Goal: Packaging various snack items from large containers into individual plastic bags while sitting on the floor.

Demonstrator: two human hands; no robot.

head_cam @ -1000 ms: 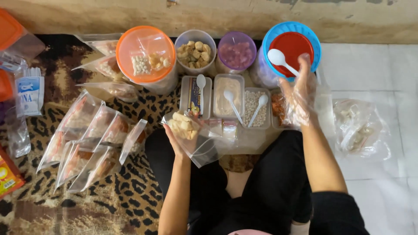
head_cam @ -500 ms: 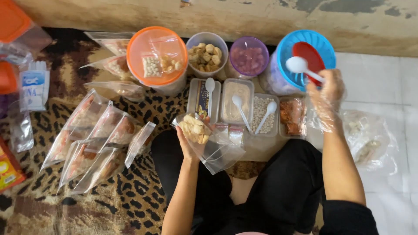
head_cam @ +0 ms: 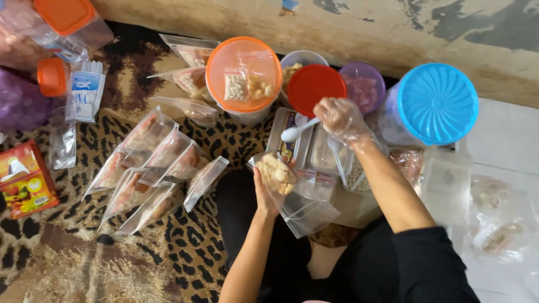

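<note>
The right hand point(head_cam: 342, 119) is covered by a thin, clear, crinkled plastic glove that reaches past the wrist onto the forearm. The left hand point(head_cam: 265, 193) is worn bare, and no ring or watch is made out on it. Both forearms are left uncovered. A black short sleeve point(head_cam: 426, 264) is seen at the right upper arm, and dark, probably black, clothing point(head_cam: 292, 252) is worn over the lap.

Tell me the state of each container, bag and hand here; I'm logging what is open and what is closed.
Blue-lidded jar: lid on.
Orange-lidded tub: lid on, two small packets on top.
Purple tub: uncovered.
Red lid: held by right hand with white spoon.
Clear bag: open, part filled, in left hand.
</note>
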